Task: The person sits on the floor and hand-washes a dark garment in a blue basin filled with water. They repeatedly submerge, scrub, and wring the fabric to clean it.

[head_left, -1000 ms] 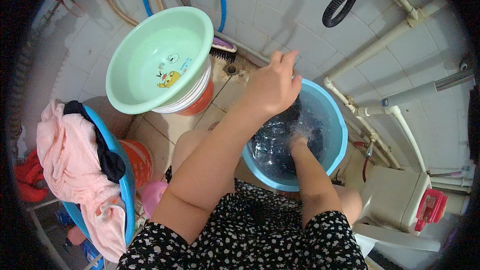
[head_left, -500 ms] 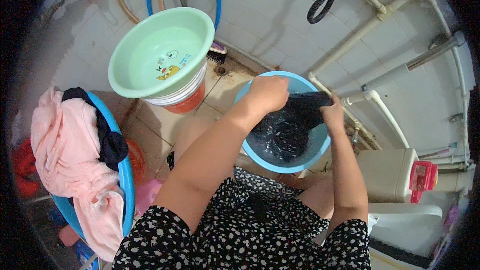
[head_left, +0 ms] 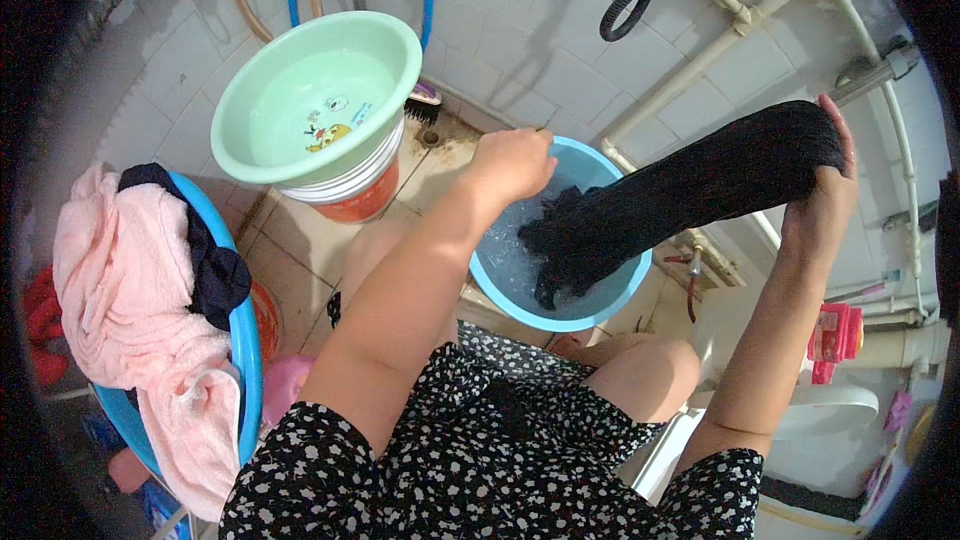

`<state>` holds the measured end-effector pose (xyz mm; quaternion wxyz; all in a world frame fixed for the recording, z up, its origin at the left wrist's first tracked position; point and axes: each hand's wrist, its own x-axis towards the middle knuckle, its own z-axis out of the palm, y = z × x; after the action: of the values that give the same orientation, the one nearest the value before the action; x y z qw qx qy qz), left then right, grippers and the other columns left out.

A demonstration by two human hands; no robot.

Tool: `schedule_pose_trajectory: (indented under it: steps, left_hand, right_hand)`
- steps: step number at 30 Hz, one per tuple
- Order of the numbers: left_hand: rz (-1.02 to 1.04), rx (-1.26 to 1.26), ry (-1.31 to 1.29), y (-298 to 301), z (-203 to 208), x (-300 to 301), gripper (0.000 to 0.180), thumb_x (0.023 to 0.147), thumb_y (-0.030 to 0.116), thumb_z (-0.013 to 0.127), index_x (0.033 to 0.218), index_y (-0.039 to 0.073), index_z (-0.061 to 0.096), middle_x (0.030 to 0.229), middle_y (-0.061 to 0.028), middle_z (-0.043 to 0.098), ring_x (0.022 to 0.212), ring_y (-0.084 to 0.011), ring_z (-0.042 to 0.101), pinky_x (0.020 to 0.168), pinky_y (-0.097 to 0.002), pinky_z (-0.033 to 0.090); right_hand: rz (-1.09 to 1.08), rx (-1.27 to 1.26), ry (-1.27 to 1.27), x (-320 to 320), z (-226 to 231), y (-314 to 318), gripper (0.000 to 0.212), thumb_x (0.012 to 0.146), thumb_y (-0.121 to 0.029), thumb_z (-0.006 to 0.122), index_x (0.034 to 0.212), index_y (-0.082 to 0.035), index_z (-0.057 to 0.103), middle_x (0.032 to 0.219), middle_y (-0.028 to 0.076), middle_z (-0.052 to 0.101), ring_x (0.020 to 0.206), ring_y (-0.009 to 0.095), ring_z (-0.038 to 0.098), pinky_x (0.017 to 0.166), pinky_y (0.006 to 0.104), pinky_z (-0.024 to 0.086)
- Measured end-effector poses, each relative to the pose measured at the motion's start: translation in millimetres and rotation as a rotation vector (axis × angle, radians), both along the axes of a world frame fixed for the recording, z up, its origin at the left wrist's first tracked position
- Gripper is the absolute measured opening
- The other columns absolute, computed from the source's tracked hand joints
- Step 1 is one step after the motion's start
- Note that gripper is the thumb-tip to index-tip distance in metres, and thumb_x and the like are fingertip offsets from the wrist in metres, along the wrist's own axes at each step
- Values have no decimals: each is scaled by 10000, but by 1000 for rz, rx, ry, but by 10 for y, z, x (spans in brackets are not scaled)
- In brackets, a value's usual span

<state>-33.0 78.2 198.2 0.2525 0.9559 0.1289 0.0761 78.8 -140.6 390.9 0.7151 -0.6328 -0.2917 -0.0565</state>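
Observation:
A long black garment (head_left: 700, 175), wet and stretched out, rises from the light blue basin (head_left: 562, 324) toward the upper right. My right hand (head_left: 825, 195) is closed round its upper end, well above the floor on the right. Its lower end still lies bunched in the greyish, sudsy water (head_left: 508, 245). At the basin's far left edge, my left hand (head_left: 513, 164) is closed over the rim, its fingertips partly hidden. What kind of garment it is does not show.
A pale green basin (head_left: 240, 155) of water sits on a stacked bucket (head_left: 360, 202) at the left back. Pink towelling (head_left: 140, 290) and dark cloth (head_left: 215, 275) fill a blue tub (head_left: 250, 380) at left. Pipes (head_left: 690, 65) line the right wall, near a red-capped jug (head_left: 838, 333).
My right hand has swung up and to the right, drawing the black garment out of the water into a long stretch. My left hand stays at the basin's rim.

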Motion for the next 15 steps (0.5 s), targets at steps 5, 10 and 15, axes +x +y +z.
schedule_pose_trajectory:
  steps: [5, 10, 15]
  left_hand:
    - [5, -4, -4, 37, 35, 16, 335, 859, 297, 528, 1094, 66, 589, 989, -162, 636, 929, -334, 611, 793, -453, 484]
    - [-2, 5, 1, 84, 52, 20, 339, 858, 302, 529, 1089, 61, 587, 961, -168, 640, 897, -341, 618, 778, -456, 490]
    - [-18, 9, -21, 99, 44, 76, 329, 850, 296, 535, 1076, 63, 590, 950, -164, 642, 861, -346, 626, 749, -462, 498]
  right_hand:
    - [-68, -115, -25, 48, -384, 63, 671, 557, 153, 330, 1171, 7, 559, 1013, 120, 598, 917, 188, 585, 830, 276, 465]
    - [-160, -689, -185, 51, -1191, 177, 660, 582, 148, 493, 1179, -131, 533, 1039, 86, 588, 939, 177, 557, 846, 272, 434]
    - [100, -930, -124, 118, -2066, 366, 705, 551, 127, 582, 1207, -93, 449, 1088, 152, 533, 1037, 298, 522, 917, 350, 419]
